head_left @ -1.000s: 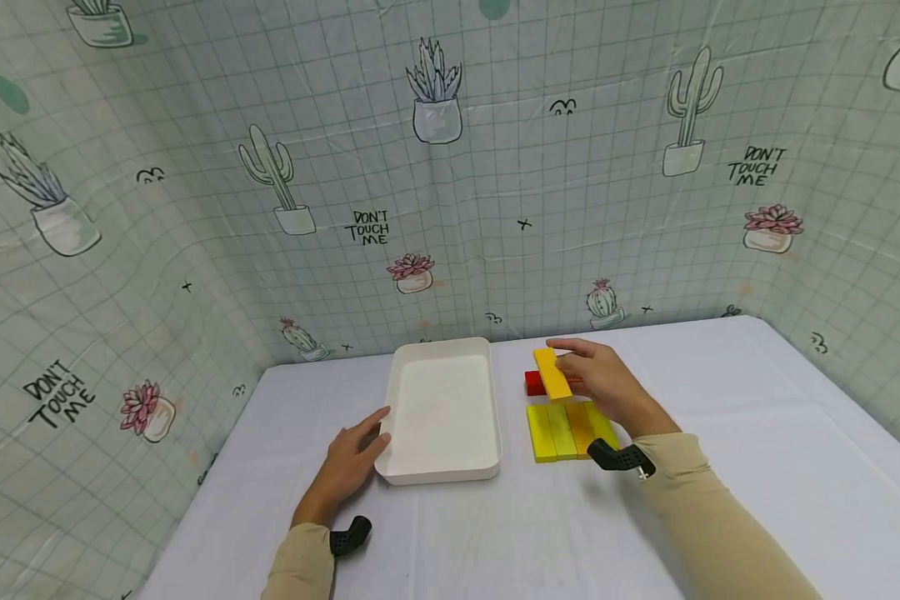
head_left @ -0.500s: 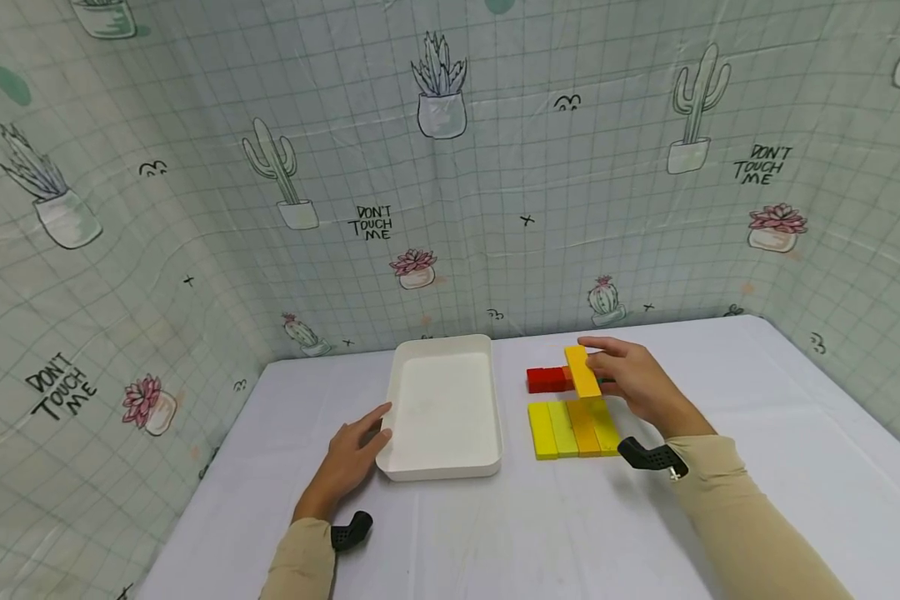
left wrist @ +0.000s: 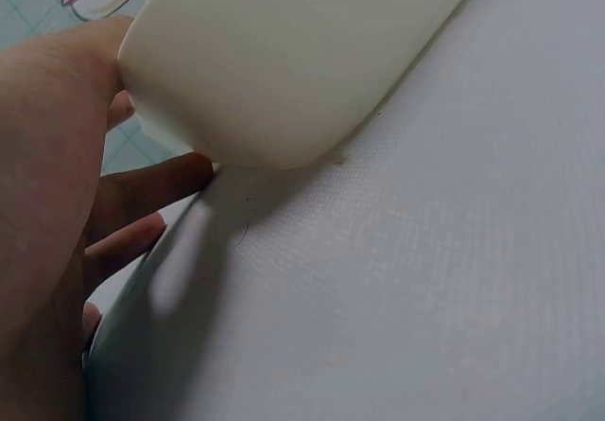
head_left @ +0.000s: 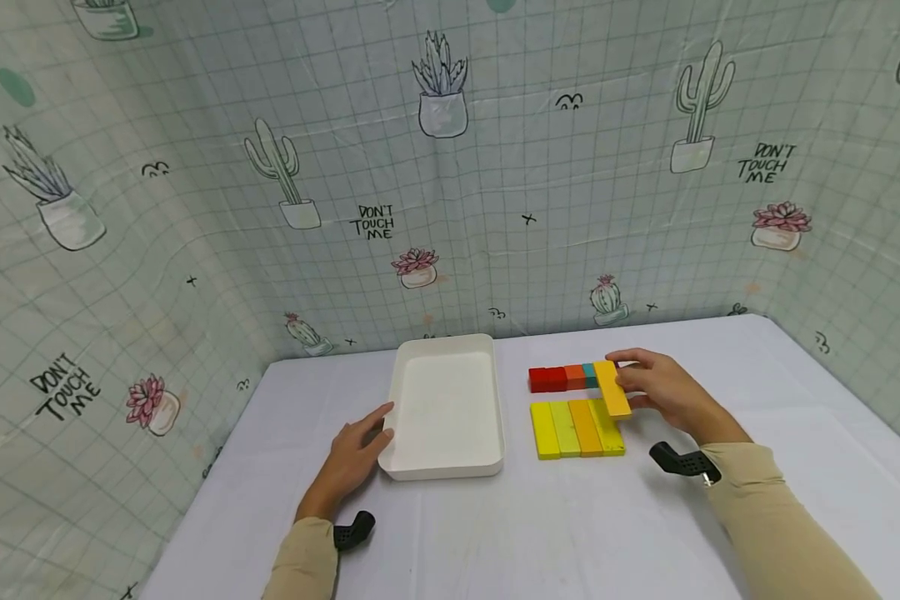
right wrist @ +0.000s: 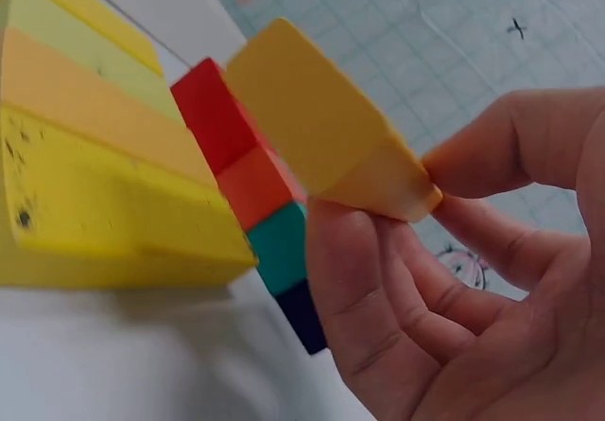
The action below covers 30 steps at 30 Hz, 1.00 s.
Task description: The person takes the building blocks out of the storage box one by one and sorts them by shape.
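Observation:
My right hand pinches an orange-yellow rectangular block between thumb and fingers, tilted above the table. Below it, several yellow and orange blocks lie side by side in a flat row. Just behind stands a line of coloured blocks: red, orange and teal; a dark blue block at its end shows in the right wrist view. My left hand rests against the left side of a white tray, its fingers and thumb touching the edge.
A white cloth covers the table. Behind and at both sides hangs a grid-patterned curtain with cactus drawings. The tray stands left of the blocks.
My right hand has moved right with the orange-yellow block, uncovering the red, orange and teal blocks behind. My left hand stays at the tray.

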### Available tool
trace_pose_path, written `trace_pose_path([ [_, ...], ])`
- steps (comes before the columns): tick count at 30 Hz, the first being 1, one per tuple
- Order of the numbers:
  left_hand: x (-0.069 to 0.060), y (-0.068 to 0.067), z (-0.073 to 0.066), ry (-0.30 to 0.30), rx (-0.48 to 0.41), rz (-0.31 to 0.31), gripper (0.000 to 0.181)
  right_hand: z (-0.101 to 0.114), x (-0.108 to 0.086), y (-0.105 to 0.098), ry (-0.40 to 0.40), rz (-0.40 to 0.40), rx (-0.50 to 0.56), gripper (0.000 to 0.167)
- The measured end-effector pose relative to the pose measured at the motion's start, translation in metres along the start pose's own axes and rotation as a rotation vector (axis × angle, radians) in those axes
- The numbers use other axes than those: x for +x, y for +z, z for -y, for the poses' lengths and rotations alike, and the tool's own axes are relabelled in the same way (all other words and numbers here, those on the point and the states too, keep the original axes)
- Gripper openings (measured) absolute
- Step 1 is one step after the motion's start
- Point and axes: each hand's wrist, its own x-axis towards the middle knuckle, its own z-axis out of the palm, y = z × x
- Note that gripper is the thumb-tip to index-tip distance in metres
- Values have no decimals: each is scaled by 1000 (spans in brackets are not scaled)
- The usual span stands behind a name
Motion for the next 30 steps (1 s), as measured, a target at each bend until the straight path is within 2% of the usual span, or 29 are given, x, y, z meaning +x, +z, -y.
trace_pose_path([
  [13,1,0,0,3,4,7,52,-9,-1,-15,44,39,-63,48],
  [25,-1,-1,1,3,5,3,51,-26,0,-15,113,79,-85,50],
  [30,1,0,0,17,8,7,51,-25,-2,-16,110,90,-148,51],
])
